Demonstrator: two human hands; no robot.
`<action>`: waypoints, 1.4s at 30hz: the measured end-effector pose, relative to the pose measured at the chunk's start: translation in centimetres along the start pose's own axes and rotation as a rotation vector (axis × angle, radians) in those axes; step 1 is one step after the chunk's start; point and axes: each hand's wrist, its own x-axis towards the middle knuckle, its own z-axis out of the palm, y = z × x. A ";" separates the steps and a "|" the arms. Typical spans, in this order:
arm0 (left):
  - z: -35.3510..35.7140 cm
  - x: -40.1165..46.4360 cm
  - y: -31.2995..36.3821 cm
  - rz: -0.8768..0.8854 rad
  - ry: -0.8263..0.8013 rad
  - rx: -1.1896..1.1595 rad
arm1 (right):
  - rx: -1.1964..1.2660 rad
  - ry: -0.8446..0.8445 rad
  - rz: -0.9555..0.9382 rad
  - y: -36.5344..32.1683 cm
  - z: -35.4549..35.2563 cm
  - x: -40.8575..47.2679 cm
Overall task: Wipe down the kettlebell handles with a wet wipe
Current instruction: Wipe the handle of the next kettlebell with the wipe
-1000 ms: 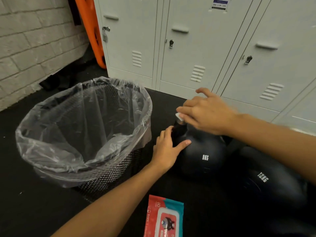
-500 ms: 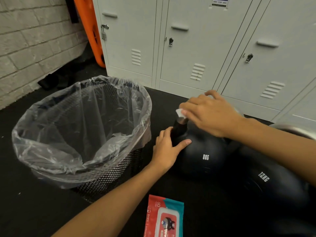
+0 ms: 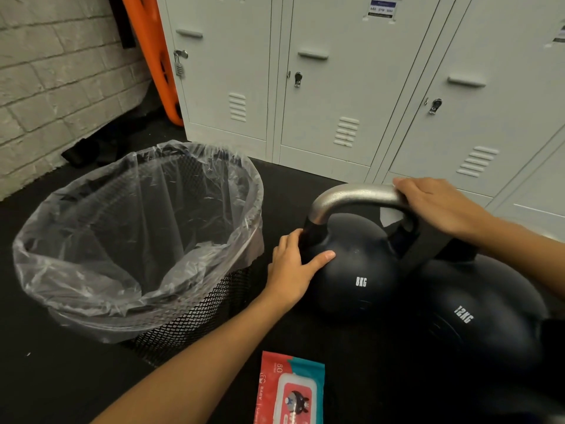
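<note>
The kettlebell handle (image 3: 357, 194), a bare metal arch, stands over the black ball marked 8KG (image 3: 357, 270) on the dark floor (image 3: 76, 377), its long run lying left to right across the view between the person's two hands. Leftmost is a mesh bin lined with a clear plastic bag (image 3: 137, 240), just beside the weight. Next comes the left hand (image 3: 293, 267), its fingers (image 3: 289, 240) laid loosely against the left foot of the handle and its thumb stretched over the ball, steadying rather than clasping. The arch rises from there and runs right to the right hand (image 3: 440, 206), whose fingers curl over the handle's right shoulder; a scrap of white under the palm may be the wet wipe (image 3: 393, 217), though it cannot be made out for certain. The unwiped-looking stretch therefore lies to the left of the right hand's fingers, and that hand is the one placed to travel back along the bar. A larger weight marked 12KG (image 3: 477, 316) sits touching on the right, its handle hidden, and a red pack of wipes (image 3: 290, 390) lies on the floor nearest the viewer.
</note>
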 end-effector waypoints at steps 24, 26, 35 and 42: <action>0.0 0.1 0.0 -0.002 -0.001 -0.005 | -0.568 0.299 -0.679 4.2 0.5 -1.9; 0.0 0.0 0.0 -0.006 -0.006 -0.008 | -0.550 0.276 -0.652 4.9 0.2 -2.1; 0.0 0.1 -0.1 -0.007 -0.006 -0.004 | -0.461 0.145 -0.568 -1.5 2.5 0.4; 0.1 0.1 0.0 -0.015 0.001 -0.001 | -0.482 -0.049 -0.390 -7.2 2.8 3.0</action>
